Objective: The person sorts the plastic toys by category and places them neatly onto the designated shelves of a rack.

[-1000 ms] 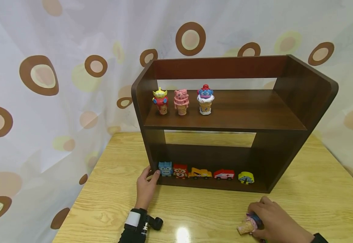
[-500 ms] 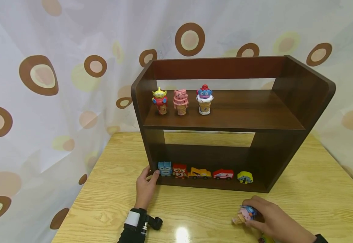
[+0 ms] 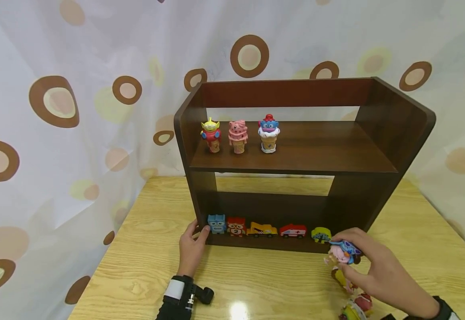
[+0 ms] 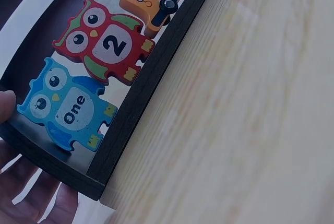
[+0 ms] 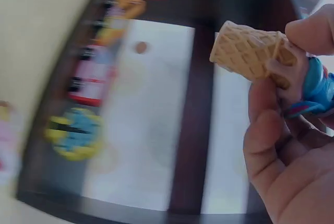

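My left hand grips the lower left side panel of a dark brown two-tier shelf, thumb inside and fingers outside. Beside that thumb stands a blue owl block marked "One", then a red owl block marked "2". My right hand pinches an ice-cream-cone figurine with a pink and blue top, held in front of the shelf's lower right corner. In the right wrist view its waffle cone points away from my fingers, and part of the top is hidden by them.
On the upper tier stand a yellow-headed alien cone figurine, a pink one and a blue-headed one. The lower tier also bears a yellow truck, an ambulance and a tree block. More cone figurines lie below my right hand.
My right hand has lifted the cone figurine from near the table's front up and forward toward the shelf, uncovering figurines on the table. The left hand stays on the shelf.
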{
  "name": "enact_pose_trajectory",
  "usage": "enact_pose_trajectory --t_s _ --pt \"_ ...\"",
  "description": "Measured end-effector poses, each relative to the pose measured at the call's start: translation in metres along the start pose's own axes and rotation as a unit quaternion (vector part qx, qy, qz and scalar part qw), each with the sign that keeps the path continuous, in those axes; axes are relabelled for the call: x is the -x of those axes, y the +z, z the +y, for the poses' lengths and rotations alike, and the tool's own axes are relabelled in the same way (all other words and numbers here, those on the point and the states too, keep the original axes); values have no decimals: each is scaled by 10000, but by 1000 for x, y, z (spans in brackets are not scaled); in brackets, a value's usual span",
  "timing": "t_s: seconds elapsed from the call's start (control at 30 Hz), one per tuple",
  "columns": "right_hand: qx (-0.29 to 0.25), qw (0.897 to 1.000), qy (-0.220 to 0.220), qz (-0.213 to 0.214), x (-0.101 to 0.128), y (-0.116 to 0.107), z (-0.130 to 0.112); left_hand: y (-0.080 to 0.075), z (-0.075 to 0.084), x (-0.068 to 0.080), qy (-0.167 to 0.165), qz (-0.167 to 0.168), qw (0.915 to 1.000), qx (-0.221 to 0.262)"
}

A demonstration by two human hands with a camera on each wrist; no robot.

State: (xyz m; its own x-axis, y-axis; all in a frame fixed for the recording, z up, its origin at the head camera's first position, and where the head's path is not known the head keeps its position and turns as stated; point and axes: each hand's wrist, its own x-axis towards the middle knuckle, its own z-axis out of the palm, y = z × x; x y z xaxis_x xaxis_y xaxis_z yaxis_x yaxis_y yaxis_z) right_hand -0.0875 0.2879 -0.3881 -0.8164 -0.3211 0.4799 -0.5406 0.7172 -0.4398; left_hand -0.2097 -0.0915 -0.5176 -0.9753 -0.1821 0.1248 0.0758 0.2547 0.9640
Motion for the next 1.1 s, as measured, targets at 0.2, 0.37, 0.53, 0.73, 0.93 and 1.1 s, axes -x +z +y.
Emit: enact_pose_trajectory --t_s 0.2,0.37,0.53,0.73,0.93,1.1 --pt "107 9978 -84 645 -27 -30 -16 -1 1 0 -8 -13 10000 -27" --pt "-374 9933 -218 1069 -53 -44 -30 -4 1 0 45 1 10000 -89" --pt "-379 9894 -292 1370 -85 -54 -41 -4 1 -1 11 38 10000 -90" --pt "-305 9870 -317 1544 -115 -65 -51 -1 1 -1 100 -6 9999 -40" --pt "-331 9861 -349 1593 -131 -71 -55 -1 1 1 121 15 9999 -104" --pt "-130 9876 -303 1538 -143 -73 -54 1 1 1 72 -1 9999 -76"
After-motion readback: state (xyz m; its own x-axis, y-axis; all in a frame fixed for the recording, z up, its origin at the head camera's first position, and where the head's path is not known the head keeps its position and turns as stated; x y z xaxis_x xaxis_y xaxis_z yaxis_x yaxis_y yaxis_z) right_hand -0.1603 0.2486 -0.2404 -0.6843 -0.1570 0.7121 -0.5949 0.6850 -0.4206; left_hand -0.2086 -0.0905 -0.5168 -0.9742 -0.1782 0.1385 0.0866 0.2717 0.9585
